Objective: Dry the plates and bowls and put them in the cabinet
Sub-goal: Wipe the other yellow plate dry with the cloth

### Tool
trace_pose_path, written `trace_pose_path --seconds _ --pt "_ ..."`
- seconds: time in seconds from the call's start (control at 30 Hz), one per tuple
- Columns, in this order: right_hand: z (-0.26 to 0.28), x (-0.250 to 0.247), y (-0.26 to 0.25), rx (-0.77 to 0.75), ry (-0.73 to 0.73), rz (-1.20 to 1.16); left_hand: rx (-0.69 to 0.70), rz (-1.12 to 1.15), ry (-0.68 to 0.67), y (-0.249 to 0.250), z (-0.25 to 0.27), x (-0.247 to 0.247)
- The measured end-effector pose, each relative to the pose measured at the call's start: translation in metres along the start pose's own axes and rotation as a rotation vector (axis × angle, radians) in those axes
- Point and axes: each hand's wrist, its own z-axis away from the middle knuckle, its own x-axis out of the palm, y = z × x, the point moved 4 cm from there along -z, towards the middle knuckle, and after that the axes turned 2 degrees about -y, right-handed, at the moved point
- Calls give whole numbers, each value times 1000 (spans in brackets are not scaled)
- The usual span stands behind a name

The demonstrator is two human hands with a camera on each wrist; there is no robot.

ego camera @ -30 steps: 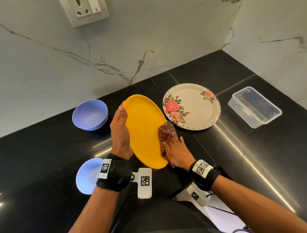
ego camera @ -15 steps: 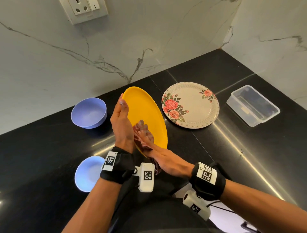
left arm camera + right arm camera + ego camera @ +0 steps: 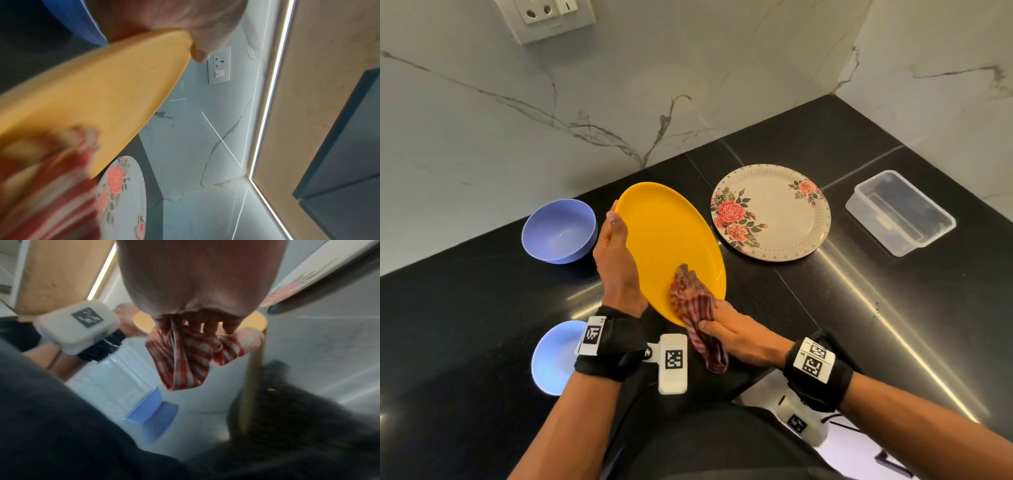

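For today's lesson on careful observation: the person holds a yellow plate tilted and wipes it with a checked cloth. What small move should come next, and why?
Probably sweep the checked cloth up across the yellow plate. The right hand holds it at the plate's lower edge, so the upper face looks unwiped. The left hand grips the rim.

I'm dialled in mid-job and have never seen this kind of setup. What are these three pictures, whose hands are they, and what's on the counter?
There is no machine: a person works bare-handed with cameras strapped on. The wide picture comes from the head, looking down at a black counter. The other two look along each wrist and are blurred.

The left hand holds a yellow plate tilted up by its edge. The right hand has its grip on a red checked cloth, pressed to the plate's face.

On the counter lie a floral plate, two blue bowls and a clear plastic container.
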Motion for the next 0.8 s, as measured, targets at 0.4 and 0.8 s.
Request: trace_pose_path --seconds 0.4,0.8 --pt "-49 -41 40 71 157 397 43 -80 -57 10 0 4" --pt "-8 -9 -13 46 88 126 43 -8 31 10 4 -1"
